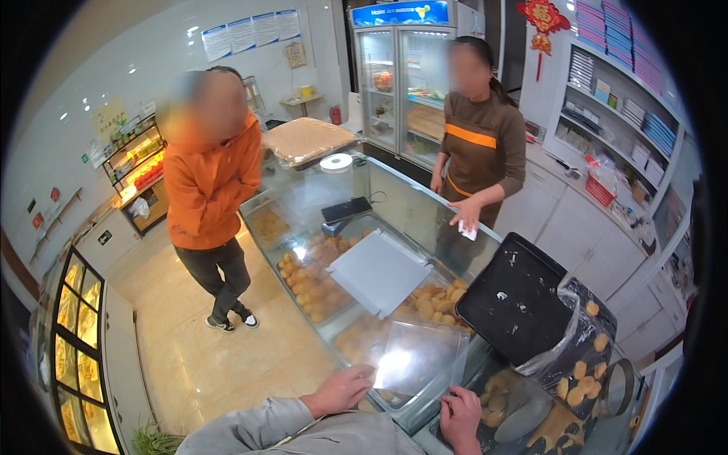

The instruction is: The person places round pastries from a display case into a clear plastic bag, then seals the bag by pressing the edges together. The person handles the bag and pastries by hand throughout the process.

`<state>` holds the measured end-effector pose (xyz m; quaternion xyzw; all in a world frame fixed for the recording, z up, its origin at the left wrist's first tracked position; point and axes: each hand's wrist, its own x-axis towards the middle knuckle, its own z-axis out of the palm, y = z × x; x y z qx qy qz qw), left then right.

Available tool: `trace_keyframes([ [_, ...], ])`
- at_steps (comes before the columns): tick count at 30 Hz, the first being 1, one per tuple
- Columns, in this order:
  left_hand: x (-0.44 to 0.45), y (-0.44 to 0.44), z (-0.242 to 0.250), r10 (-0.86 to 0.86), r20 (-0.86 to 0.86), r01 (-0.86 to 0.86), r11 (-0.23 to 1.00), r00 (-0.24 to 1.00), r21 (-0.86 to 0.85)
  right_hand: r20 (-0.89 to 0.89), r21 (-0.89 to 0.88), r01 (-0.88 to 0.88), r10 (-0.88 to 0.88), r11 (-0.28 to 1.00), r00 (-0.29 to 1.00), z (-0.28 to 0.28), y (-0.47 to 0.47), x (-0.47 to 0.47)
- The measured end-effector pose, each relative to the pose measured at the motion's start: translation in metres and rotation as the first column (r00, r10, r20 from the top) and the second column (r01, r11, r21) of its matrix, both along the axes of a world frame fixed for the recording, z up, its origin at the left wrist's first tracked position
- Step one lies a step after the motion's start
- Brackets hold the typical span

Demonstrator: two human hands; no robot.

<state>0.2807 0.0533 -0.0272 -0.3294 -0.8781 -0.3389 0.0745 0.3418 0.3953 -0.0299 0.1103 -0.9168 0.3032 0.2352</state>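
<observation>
A clear plastic sheet or flat cover (427, 350), bright with glare, lies on the glass counter just before me. My left hand (344, 389) is at its left corner, fingertips touching or very near the edge. Close to its lower right corner is my right hand (462, 418), fingers curled; whether either hand grips the sheet cannot be told. Beyond the sheet lies a flat white cardboard piece (380, 272) with folded edges. Round golden pastries (435, 301) show through the glass beneath.
A black baking tray (515, 296) and a plastic-covered tray of cookies (586, 369) stand at the right. A phone (346, 210), a white ribbon roll (336, 162) and a wrapped sponge cake slab (310, 139) lie farther off. Two people stand across the counter, one holding white tissue (468, 230).
</observation>
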Motion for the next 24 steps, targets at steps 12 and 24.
trace_keyframes([
  [12, 0.005, 0.036, 0.049, -0.168, -0.161, 0.177, 0.983, 0.973, 0.045, -0.052, 0.038, -0.069, 0.071, 0.997, 0.996, 0.033, -0.061, -0.009],
  [24, 0.008, 0.069, 0.125, 0.081, -0.092, -0.028, 0.879, 0.993, 0.477, -0.089, -0.454, -0.189, 0.166, 0.871, 0.982, 0.112, -0.087, -0.014],
])
